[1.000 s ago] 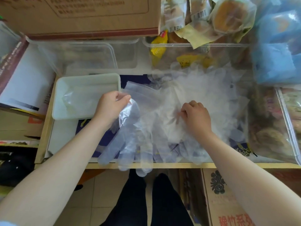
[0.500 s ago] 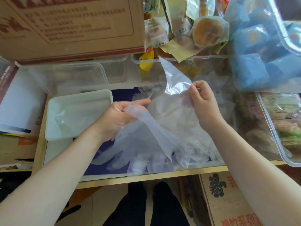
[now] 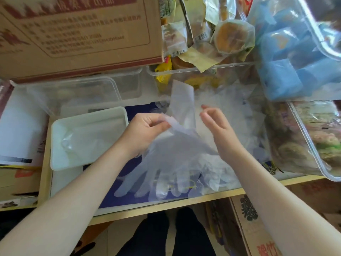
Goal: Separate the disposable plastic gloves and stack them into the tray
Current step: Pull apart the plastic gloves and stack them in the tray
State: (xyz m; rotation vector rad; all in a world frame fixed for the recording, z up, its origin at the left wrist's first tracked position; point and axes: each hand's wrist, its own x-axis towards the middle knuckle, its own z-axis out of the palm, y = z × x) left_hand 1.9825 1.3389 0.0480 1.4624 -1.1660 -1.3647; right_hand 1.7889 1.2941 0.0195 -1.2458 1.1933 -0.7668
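Lying heaped on worktop point(image 3: 166, 209): loose plastic gloves point(image 3: 230, 115). Sitting left of heap: white tray point(image 3: 55, 145), holding flattened gloves. Hanging from left hand point(image 3: 145, 132) grip, pinched at cuff: single glove point(image 3: 175, 154). Hovering just beside it, fingers relaxed, holding nothing: right hand point(image 3: 219, 130).

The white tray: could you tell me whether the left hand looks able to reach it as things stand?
Probably yes. The left hand, pinching a glove, sits just right of the white tray, with nothing between them.
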